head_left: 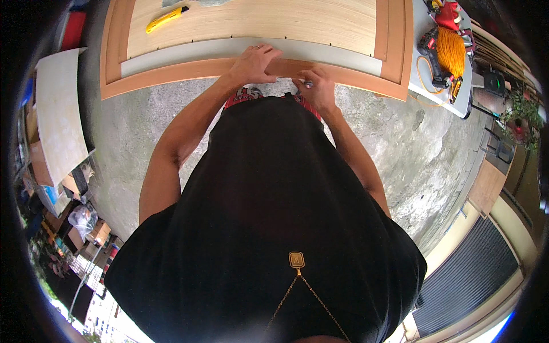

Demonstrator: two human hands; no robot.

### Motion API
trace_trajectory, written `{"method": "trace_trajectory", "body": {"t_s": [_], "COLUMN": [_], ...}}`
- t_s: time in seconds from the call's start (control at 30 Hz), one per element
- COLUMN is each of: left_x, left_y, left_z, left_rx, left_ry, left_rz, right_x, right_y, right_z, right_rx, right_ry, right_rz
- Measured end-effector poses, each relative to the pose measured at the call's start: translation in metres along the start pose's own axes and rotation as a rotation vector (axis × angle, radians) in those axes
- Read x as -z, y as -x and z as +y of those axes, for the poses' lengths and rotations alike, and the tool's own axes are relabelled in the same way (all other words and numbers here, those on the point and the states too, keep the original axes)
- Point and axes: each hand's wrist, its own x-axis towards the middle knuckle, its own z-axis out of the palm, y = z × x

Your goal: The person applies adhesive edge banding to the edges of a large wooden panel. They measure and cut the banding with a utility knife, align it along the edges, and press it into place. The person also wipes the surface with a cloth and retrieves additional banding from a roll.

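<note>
A wooden panel (251, 23) with tan edge boards and a white strip (183, 51) along its front lies ahead of me. My left hand (253, 64) rests over the front board (160, 76) and strip, fingers apart and curved, thumb near the near edge. Just right of it, my right hand (317, 86) is closed at that edge around a small silvery object (309, 84), too small to name. A yellow utility knife (163, 22) lies on the panel's upper left, beside a grey patch (194, 3) at the picture's edge.
At right, a white table (423, 86) bears a power tool (430, 48) and orange cord (450, 43). A plant (523, 114) and dark chair (497, 146) stand beyond. At left are a pale board (60, 114) and stacked clutter (88, 228). Underfoot is concrete (400, 148).
</note>
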Motion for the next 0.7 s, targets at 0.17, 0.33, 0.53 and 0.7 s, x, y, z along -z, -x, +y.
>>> {"method": "trace_trajectory", "body": {"t_s": [0.17, 0.33, 0.53, 0.7], "left_x": [0.013, 0.005, -0.004, 0.0], "left_y": [-0.032, -0.055, -0.06, -0.061], "left_z": [-0.004, -0.018, -0.027, -0.029], "left_rx": [0.234, 0.195, 0.191, 0.185], "left_ry": [0.199, 0.135, 0.204, 0.22], "left_rz": [-0.378, -0.537, -0.549, -0.581], "right_x": [-0.008, -0.004, -0.012, -0.021], "right_y": [0.034, 0.04, 0.039, 0.035], "right_z": [-0.013, -0.022, -0.013, -0.014], "right_rx": [-0.192, -0.322, -0.626, -0.709], "right_ry": [-0.218, -0.296, -0.423, -0.447], "right_rz": [-0.091, -0.15, -0.109, 0.0]}}
